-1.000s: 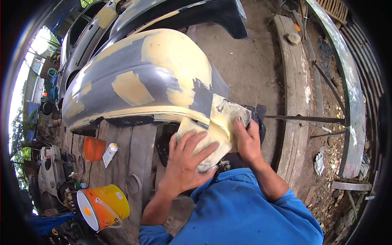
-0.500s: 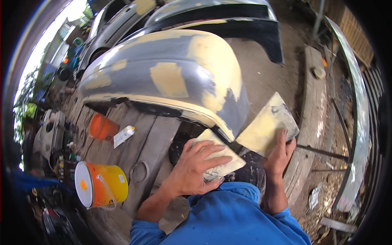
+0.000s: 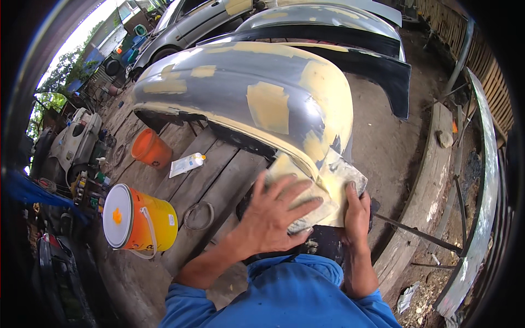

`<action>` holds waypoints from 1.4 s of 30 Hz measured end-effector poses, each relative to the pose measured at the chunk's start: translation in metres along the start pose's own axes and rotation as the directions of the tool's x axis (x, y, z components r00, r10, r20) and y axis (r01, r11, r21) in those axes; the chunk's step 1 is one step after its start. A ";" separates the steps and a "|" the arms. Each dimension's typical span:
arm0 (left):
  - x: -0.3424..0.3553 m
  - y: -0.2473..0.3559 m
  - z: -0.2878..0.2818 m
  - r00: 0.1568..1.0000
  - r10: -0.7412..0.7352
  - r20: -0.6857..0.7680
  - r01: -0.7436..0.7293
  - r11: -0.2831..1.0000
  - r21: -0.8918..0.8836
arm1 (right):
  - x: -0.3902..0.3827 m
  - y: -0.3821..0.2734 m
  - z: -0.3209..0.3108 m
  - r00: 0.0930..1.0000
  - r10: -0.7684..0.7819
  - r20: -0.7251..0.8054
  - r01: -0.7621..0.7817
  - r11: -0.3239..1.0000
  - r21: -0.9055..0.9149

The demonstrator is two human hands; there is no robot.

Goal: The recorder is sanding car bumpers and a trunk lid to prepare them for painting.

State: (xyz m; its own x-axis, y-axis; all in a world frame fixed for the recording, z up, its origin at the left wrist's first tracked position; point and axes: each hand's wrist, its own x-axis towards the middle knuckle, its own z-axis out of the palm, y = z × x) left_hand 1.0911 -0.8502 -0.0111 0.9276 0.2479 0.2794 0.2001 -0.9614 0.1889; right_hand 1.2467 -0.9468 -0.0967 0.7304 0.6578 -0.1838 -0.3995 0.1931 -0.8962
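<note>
My left hand (image 3: 268, 218) is laid with fingers spread over a flat putty-smeared spreader (image 3: 282, 166), with the thumb along its lower edge. A thin squarish plate (image 3: 346, 176), smeared with pale yellow putty, is gripped at its right side by my right hand (image 3: 357, 213), the thumb on top. The spreader overlaps the left part of the plate, and my fingers hide much of it. Just beyond both tools is the near end of a grey curved car fender (image 3: 227, 76) with cream filler patches; whether they touch it is hard to tell.
The fender rests over a wooden plank bench (image 3: 183, 188). On the planks are an orange pot (image 3: 149, 148), a white tube (image 3: 187, 164), a ring-shaped band (image 3: 199, 216) and a lidded orange-yellow bucket (image 3: 156, 221). More body panels (image 3: 328, 52) stand behind; a timber beam (image 3: 418, 208) runs along the right.
My hands have come together, so the spreader and plate, apart before, now overlap. The right hand has moved left with its plate. The view has shifted, with the fender appearing farther right.
</note>
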 end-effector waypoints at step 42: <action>-0.039 -0.062 -0.058 0.974 -0.128 -0.185 0.115 0.990 -0.079 | 0.035 -0.015 0.054 0.974 0.105 0.198 -0.172 0.917 0.359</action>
State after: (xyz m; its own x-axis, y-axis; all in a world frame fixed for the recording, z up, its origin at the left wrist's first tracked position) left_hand 1.0245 -0.7935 0.0209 0.8202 0.3863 0.4220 0.2796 -0.9142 0.2936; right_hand 1.2486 -0.8876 -0.0676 0.5599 0.8057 -0.1932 -0.6910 0.3253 -0.6456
